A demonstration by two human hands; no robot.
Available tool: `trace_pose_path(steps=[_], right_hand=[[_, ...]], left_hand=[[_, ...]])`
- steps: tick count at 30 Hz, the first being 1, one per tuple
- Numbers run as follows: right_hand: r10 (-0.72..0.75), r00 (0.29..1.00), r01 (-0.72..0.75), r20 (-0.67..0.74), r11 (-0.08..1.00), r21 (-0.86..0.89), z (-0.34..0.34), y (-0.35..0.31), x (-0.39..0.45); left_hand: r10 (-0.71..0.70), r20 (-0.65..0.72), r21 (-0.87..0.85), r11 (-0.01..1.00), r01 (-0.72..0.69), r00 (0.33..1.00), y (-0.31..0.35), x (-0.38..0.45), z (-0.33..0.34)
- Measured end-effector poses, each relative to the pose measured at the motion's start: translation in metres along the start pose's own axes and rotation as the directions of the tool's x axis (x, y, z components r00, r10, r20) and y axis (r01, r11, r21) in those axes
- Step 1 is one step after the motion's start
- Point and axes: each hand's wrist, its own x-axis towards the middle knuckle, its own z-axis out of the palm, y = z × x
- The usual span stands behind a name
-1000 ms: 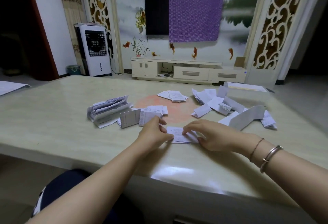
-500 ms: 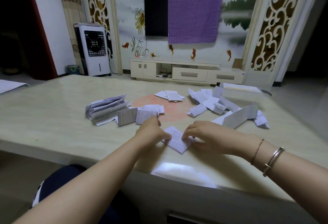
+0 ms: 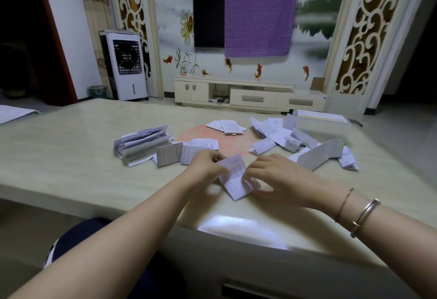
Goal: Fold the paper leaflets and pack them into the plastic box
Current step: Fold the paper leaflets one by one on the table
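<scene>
A white printed leaflet is held tilted just above the table's near edge, between both hands. My left hand pinches its left edge; my right hand grips its right side, where a fold shows under the fingers. Folded leaflets stand in a row just behind my left hand, and a thicker bundle lies further left. A loose pile of unfolded leaflets spreads at the right. The clear plastic box sits at the far right, with paper resting on top.
The beige table has a pink round patch in its middle, with a small stack of leaflets behind it. Another sheet lies at the far left edge. A TV cabinet and fan stand beyond the table.
The leaflet lay flat and crosswise under both hands; now it is turned diagonal and lifted off the table, with its right part folded under my right fingers.
</scene>
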Motion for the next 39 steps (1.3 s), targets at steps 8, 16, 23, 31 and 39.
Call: trace_pose_path(steps=[8, 16, 23, 31, 39], right_hand=[[0.227, 0.966, -0.186, -0.126, 0.944, 0.272, 0.015, 0.0, 0.008], [0.553, 0.828, -0.395, -0.086, 0.686, 0.611, 0.039, 0.009, 0.039], [0.665, 0.747, -0.415, 0.017, 0.446, 0.793, 0.028, 0.005, 0.045], [0.562, 0.799, -0.188, 0.214, -0.104, 0.977, 0.007, -0.033, 0.08], [0.616, 0.783, -0.362, -0.083, 0.561, 0.744, 0.033, -0.026, 0.13]], left_hand=[[0.089, 0.033, 0.04, 0.995, -0.09, 0.995, -0.015, 0.016, 0.005], [0.184, 0.099, -0.16, 0.973, -0.167, 0.978, -0.025, 0.011, 0.001], [0.208, -0.047, -0.231, 0.949, -0.213, 0.977, -0.029, 0.013, 0.0], [0.179, -0.218, -0.558, 0.784, -0.272, 0.96, -0.016, 0.009, -0.023], [0.013, -0.318, -0.713, 0.655, -0.248, 0.948, -0.035, 0.004, -0.071]])
